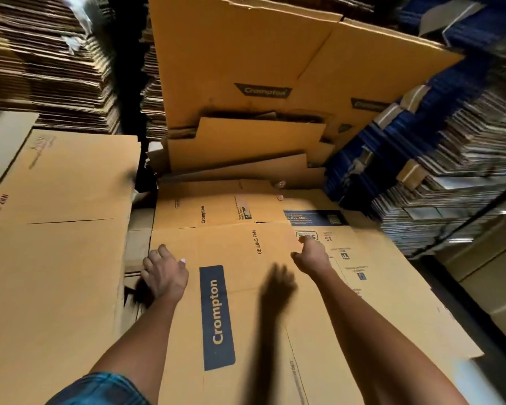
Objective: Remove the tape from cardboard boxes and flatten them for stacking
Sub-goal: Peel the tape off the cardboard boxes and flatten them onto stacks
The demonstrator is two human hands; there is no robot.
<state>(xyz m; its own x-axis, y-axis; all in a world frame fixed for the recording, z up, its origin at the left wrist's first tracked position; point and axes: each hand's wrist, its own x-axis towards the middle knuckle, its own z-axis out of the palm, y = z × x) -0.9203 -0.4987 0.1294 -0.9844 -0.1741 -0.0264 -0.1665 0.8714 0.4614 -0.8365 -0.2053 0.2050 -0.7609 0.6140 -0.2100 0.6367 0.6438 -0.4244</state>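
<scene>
Walls of flattened stock all round: brown corrugated stacks [50,68] back left, blue-edged printed stacks [450,159] on the right, layered edges showing like pages. A big tan sheet [246,62] with a Crompton logo leans upright at the back; another plain tan sheet [59,229] lies to the left.

Task item: the flattened Crompton ceiling-fan box [246,302] lies flat on top of the middle pile, right in front of the person, printed face up. Matte kraft board, creases at the flap folds, a blue label block running along its length. I see no tape on the upper face (motion blur at the edges, so not certain).

Left hand [162,273] sits at the box's left edge, fingers curled over it and down into the gap beside the left sheet, so it's gripping that edge. Right hand [311,255] is out toward the far right part, palm down; whether its fingers [306,239] press flat or pinch something I cannot tell.

My read: this is seating the flat box on the pile. To do it well, square the left edge against the layer below, press along the creases so flaps don't spring up, and keep the weight low and even, since board this size bows easily.
</scene>
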